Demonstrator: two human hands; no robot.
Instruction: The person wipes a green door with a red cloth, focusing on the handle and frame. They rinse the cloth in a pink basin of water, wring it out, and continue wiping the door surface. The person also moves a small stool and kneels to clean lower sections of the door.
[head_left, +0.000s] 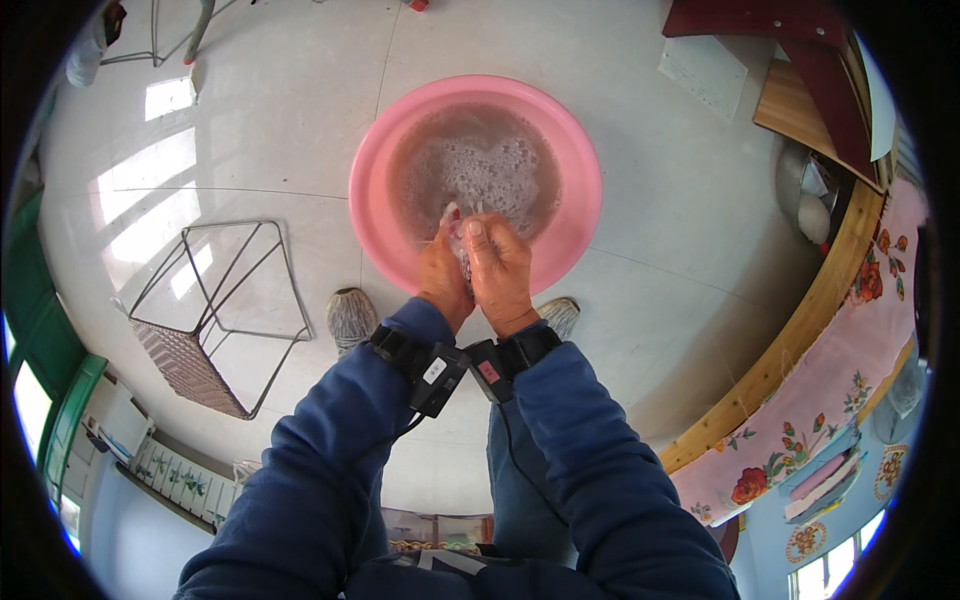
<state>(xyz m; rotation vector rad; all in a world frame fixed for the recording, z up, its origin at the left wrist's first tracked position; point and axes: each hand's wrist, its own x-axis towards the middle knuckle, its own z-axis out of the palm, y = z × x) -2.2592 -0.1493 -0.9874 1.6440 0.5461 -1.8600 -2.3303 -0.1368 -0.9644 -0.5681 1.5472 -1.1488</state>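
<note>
A pink plastic basin (589, 187) stands on the floor in front of my feet, holding cloudy grey water (420, 165) with white suds (495, 169) on top. Over its near side, my left hand (441, 270) and my right hand (501, 270) are pressed together around a small wet cloth item (454, 225). Its whitish and reddish end pokes out at the top, and a foamy strip shows between the palms. My fingers hide the rest, so its exact kind is unclear. Both hands look wet.
On the left, a metal-framed stool with a woven seat (187, 367) lies on its side. My shoes (351, 315) flank the basin's near edge. To the right run a wooden edge (780, 375) and a floral cloth (810, 427); a metal bowl (791, 176) sits beyond.
</note>
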